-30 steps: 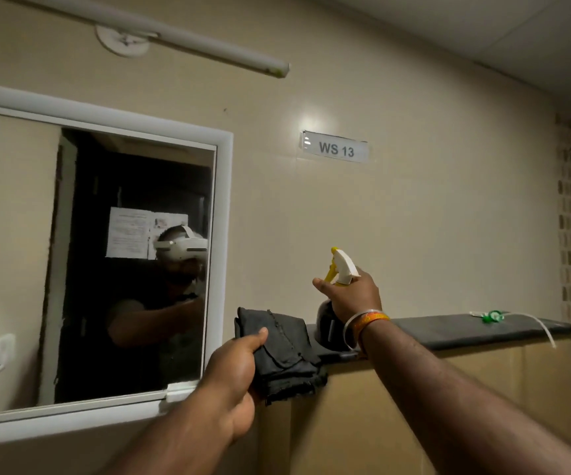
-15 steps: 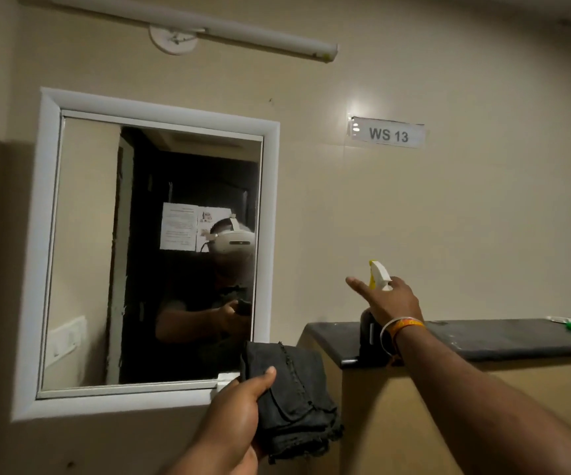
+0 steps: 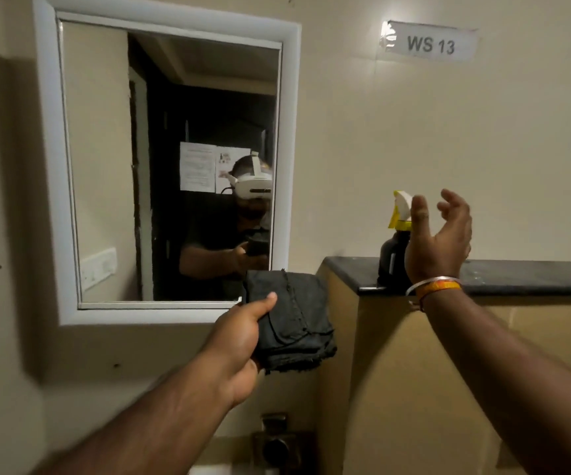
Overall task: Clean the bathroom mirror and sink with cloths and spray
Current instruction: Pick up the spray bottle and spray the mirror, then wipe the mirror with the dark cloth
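Observation:
A white-framed mirror (image 3: 105, 166) hangs on the beige wall at the left. My left hand (image 3: 239, 337) grips a folded dark cloth (image 3: 294, 323) just below the mirror's lower right corner. A dark spray bottle (image 3: 392, 255) with a white and yellow trigger head stands on the left end of a dark ledge (image 3: 517, 277). My right hand (image 3: 438, 238) hovers right beside the bottle with its fingers spread and loosely bent, holding nothing.
A metal tap (image 3: 278, 443) shows at the bottom edge below the cloth. A label reading WS 13 (image 3: 429, 44) is stuck to the wall at the upper right. The ledge tops a tan partition wall (image 3: 397, 371).
My right hand has let go of the spray bottle, which now stands on the ledge. The view has moved closer and lower; the left hand keeps hold of the cloth.

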